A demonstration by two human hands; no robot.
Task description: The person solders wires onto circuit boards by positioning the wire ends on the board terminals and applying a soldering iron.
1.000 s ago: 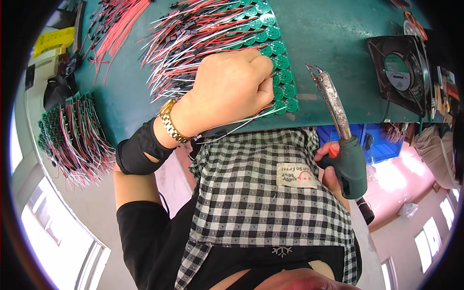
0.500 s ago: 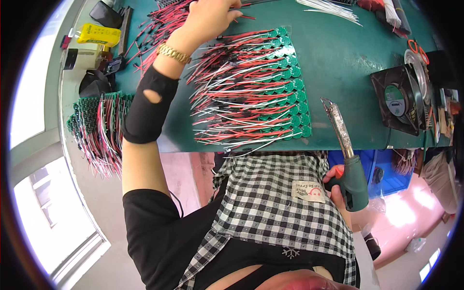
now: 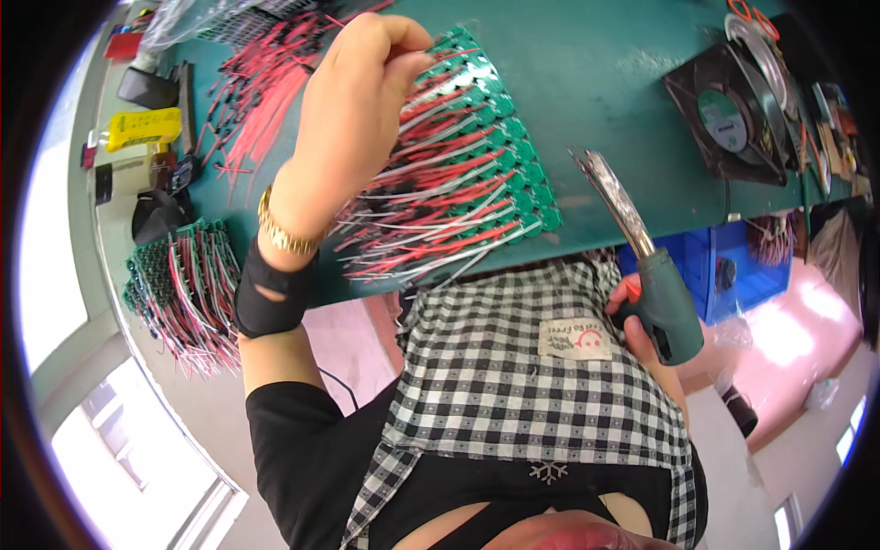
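Observation:
My left hand [image 3: 357,110], with a gold watch band at its wrist, is over the far part of a panel of round green circuit boards [image 3: 513,137]. Thumb and forefinger are pinched together on a thin red wire [image 3: 456,55], whose end lies over the far boards. Rows of red and white wires [image 3: 440,174] run leftward from the panel, partly hidden under the hand. At the table's front edge, my right hand [image 3: 637,321] grips a green pistol-shaped soldering gun [image 3: 674,307]. Its scorched metal barrel [image 3: 616,192] points up and left, apart from the panel.
Loose red wires with black ends [image 3: 266,101] lie at the far left. A stack of wired boards [image 3: 188,293] sits near the left edge. A black fan [image 3: 729,119] stands on the right, beside orange-handled scissors [image 3: 756,16]. Below is a blue crate [image 3: 747,266].
My left hand has come back from the loose wires to the panel, bringing a red wire. The soldering gun stays in my right hand. The whole view has shifted and tilted.

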